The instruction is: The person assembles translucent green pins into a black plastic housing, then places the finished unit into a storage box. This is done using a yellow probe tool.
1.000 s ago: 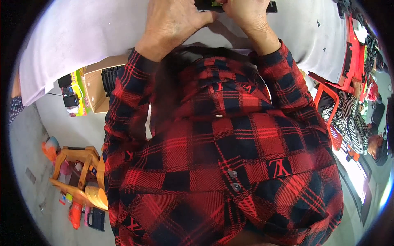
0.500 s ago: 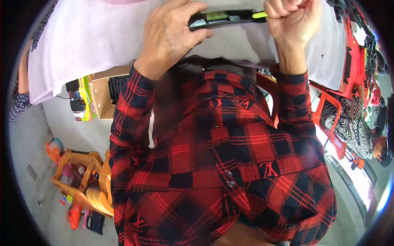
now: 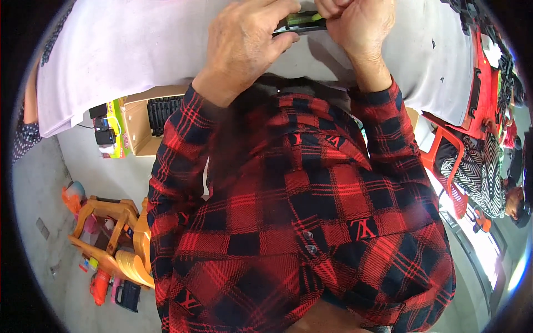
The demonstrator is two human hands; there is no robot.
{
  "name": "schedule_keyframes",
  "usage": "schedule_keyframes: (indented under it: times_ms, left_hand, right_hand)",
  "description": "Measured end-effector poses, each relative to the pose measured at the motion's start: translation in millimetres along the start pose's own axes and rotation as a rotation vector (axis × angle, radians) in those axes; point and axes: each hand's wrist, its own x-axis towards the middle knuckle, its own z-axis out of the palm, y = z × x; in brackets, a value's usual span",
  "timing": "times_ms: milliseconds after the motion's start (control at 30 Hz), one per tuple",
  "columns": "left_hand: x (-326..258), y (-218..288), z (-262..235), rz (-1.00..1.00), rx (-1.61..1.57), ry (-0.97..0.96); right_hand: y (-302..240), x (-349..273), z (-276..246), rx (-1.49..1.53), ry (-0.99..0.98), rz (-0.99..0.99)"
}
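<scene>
At the top of the view, my left hand [image 3: 241, 47] grips one end of a glossy black curved plastic part [image 3: 300, 29] between thumb and fingers. My right hand [image 3: 363, 28] is closed over the other end of the part, its fingers pinching a thin yellow-green tool [image 3: 317, 17]. Only the tool's tip shows against the part; my fingers hide the rest, so its kind is unclear. Both hands are just above a table covered with pale cloth [image 3: 139, 53].
Below the table's left edge stands an open cardboard box [image 3: 139, 125] with black ribbed parts [image 3: 162, 115]. A wooden chair [image 3: 105, 222] is lower left. At right are a red plastic chair [image 3: 455, 161], a red table [image 3: 484, 83] with black pieces, and a seated person [image 3: 477, 172]. Another person's arm [image 3: 30, 100] shows far left.
My right hand has moved left along the black part with the yellow-green tool, closer to my left hand. My left hand has shifted slightly right and still holds the part.
</scene>
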Motion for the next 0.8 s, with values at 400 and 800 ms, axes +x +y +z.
schedule_keyframes:
  times_ms: [400, 800]
  left_hand:
    - [-3, -1, -2, 0.000, -0.017, 0.019]
    - [-17, -11, 18, 0.169, 0.126, 0.126]
  right_hand:
    - [-10, 12, -6, 0.037, 0.094, 0.030]
    - [-79, 21, -133, -1.649, 0.077, 0.081]
